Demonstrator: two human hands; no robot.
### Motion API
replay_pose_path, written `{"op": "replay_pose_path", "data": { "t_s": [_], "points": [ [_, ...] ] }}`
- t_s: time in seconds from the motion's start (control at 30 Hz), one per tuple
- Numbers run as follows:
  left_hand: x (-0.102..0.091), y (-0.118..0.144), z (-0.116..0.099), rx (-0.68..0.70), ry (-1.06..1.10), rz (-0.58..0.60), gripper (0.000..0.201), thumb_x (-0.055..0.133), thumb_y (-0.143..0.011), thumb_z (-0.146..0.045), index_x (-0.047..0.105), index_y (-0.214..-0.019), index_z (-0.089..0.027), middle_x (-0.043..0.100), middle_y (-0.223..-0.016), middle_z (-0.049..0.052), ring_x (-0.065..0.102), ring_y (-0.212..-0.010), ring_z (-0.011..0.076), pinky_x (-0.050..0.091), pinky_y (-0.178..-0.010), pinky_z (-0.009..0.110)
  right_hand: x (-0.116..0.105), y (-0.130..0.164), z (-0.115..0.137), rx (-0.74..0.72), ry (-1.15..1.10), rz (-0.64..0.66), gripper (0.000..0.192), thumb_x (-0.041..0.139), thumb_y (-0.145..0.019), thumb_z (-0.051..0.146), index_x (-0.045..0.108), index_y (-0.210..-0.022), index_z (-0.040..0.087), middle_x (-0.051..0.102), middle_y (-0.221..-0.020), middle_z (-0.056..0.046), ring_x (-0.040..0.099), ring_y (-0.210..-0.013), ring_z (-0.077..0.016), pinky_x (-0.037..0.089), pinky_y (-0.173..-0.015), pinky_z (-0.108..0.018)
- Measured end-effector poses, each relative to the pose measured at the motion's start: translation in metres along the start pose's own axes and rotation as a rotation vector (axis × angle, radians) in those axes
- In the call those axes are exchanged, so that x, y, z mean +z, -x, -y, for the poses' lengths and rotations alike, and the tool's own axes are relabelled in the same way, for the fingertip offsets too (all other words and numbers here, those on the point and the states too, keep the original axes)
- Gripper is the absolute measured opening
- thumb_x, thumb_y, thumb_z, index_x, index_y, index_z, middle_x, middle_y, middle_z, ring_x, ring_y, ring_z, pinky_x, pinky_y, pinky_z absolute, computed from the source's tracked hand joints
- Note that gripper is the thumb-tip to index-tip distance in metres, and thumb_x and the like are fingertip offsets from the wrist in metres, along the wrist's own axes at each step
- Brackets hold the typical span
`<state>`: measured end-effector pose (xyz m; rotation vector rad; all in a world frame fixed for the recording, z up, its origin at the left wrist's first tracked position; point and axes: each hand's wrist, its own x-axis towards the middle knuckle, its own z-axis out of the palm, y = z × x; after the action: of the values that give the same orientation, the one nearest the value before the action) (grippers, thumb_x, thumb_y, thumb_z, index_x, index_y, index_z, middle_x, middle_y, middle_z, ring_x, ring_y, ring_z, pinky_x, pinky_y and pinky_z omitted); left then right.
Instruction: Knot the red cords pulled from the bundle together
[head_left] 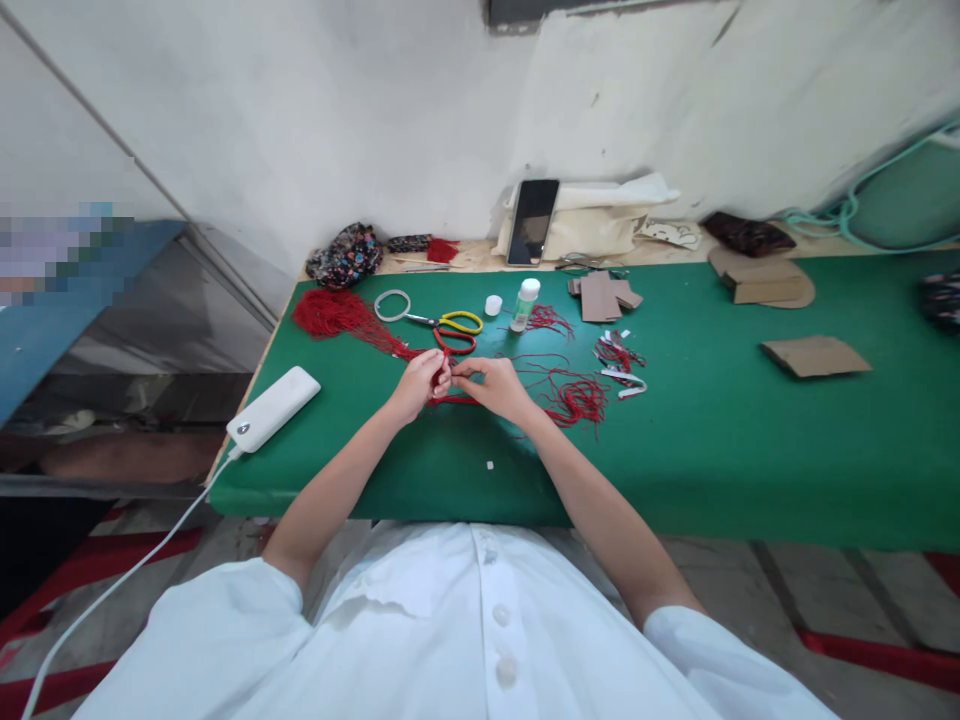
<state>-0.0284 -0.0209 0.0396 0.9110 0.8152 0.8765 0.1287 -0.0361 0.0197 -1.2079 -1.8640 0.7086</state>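
White shirt, 2 hands: L hand & R hand, fingers pinching red cord, 1 scissors

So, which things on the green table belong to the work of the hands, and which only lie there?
In use:
left hand
right hand
red cord
loose red threads

Lying about:
scissors
ring
glue bottle
power bank
phone
cardboard pieces

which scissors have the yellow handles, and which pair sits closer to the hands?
The yellow-handled scissors lie farther up the green table, blades pointing left. The red-handled scissors below them sit closer, just above the left hand and right hand.
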Motion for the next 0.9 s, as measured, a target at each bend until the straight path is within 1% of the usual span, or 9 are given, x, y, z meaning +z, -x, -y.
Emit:
{"op": "replay_pose_path", "data": {
  "t_s": [0.13, 0.3, 0.4, 0.47, 0.53, 0.67, 0.77, 0.83, 0.9],
  "points": [
    [-0.0001, -0.0001, 0.0005, -0.002, -0.009, 0.000, 0.025, 0.047, -0.091, -0.025, 0.042, -0.068, -0.016, 0.042, -0.050, -0.005, 0.037, -0.038, 0.0042, 0.024, -0.041, 0.016, -0.0007, -0.0012, 0.0009, -0.044, 0.087, 0.002, 0.013, 0.063, -0.079, 0.020, 0.075, -0.083, 0.021, 0.074, -0.076, -0.001, 0.067, -0.070, -0.0134, 0.048, -0.071, -0.023],
    [-0.0012, -0.0012, 0.0026, -0.002, -0.020, 0.003, 0.026, 0.049, -0.091, -0.028, 0.042, -0.068, -0.016, 0.043, -0.051, -0.005, 0.037, -0.039, 0.0039, 0.025, -0.041, 0.016, -0.0011, -0.0018, 0.0004, -0.124, 0.200, 0.039, 0.016, 0.060, -0.080, 0.017, 0.074, -0.083, 0.022, 0.073, -0.074, -0.001, 0.065, -0.071, -0.0155, 0.046, -0.074, -0.027],
    [-0.0013, -0.0011, 0.0017, -0.007, -0.029, 0.012, 0.027, 0.052, -0.090, -0.030, 0.041, -0.068, -0.016, 0.043, -0.051, -0.005, 0.037, -0.039, 0.0041, 0.025, -0.041, 0.016, -0.0006, -0.0010, -0.0007, -0.146, 0.199, 0.020, 0.014, 0.059, -0.079, 0.016, 0.071, -0.083, 0.021, 0.073, -0.080, -0.003, 0.065, -0.077, -0.0173, 0.047, -0.078, -0.030],
    [-0.0010, -0.0008, 0.0004, -0.007, -0.032, 0.019, 0.027, 0.052, -0.090, -0.030, 0.041, -0.068, -0.016, 0.043, -0.052, -0.005, 0.037, -0.040, 0.0042, 0.026, -0.042, 0.016, -0.0004, -0.0005, -0.0004, -0.163, 0.156, -0.007, 0.016, 0.058, -0.077, 0.015, 0.067, -0.088, 0.019, 0.072, -0.088, -0.006, 0.064, -0.083, -0.0183, 0.048, -0.080, -0.031],
    [-0.0005, -0.0005, -0.0008, -0.004, -0.031, 0.024, 0.027, 0.051, -0.090, -0.030, 0.041, -0.068, -0.016, 0.043, -0.052, -0.005, 0.038, -0.040, 0.0043, 0.027, -0.042, 0.016, -0.0001, 0.0000, 0.0010, -0.172, 0.058, -0.006, 0.022, 0.055, -0.076, 0.014, 0.063, -0.096, 0.018, 0.070, -0.094, -0.007, 0.064, -0.086, -0.0177, 0.050, -0.082, -0.031],
    [0.0001, -0.0006, -0.0010, 0.004, -0.029, 0.027, 0.027, 0.051, -0.090, -0.029, 0.040, -0.069, -0.017, 0.043, -0.052, -0.005, 0.038, -0.040, 0.0046, 0.027, -0.042, 0.016, 0.0032, 0.0015, 0.0043, -0.149, -0.221, 0.069, 0.024, 0.050, -0.079, 0.016, 0.052, -0.103, 0.019, 0.067, -0.097, -0.006, 0.065, -0.089, -0.0148, 0.052, -0.085, -0.030],
    [-0.0002, -0.0009, -0.0002, 0.009, -0.031, 0.030, 0.026, 0.049, -0.091, -0.028, 0.040, -0.069, -0.016, 0.044, -0.052, -0.005, 0.039, -0.040, 0.0047, 0.028, -0.043, 0.016, 0.0065, 0.0028, 0.0047, -0.109, -0.313, 0.109, 0.022, 0.047, -0.081, 0.017, 0.048, -0.103, 0.019, 0.065, -0.094, -0.004, 0.065, -0.081, -0.0124, 0.052, -0.077, -0.027],
    [-0.0004, -0.0009, 0.0001, 0.012, -0.035, 0.033, 0.026, 0.047, -0.091, -0.026, 0.041, -0.068, -0.016, 0.044, -0.052, -0.005, 0.039, -0.040, 0.0048, 0.028, -0.042, 0.017, 0.0075, 0.0031, 0.0041, -0.085, -0.249, 0.101, 0.020, 0.046, -0.080, 0.017, 0.048, -0.100, 0.019, 0.064, -0.088, -0.002, 0.059, -0.067, -0.0095, 0.049, -0.066, -0.023],
    [-0.0006, -0.0008, 0.0002, 0.016, -0.041, 0.036, 0.026, 0.047, -0.092, -0.026, 0.041, -0.068, -0.016, 0.043, -0.052, -0.005, 0.039, -0.040, 0.0048, 0.028, -0.042, 0.017, 0.0072, 0.0028, 0.0033, -0.076, -0.149, 0.070, 0.014, 0.047, -0.080, 0.018, 0.049, -0.094, 0.019, 0.061, -0.078, 0.001, 0.050, -0.058, -0.0078, 0.042, -0.058, -0.021]
  ]
}}
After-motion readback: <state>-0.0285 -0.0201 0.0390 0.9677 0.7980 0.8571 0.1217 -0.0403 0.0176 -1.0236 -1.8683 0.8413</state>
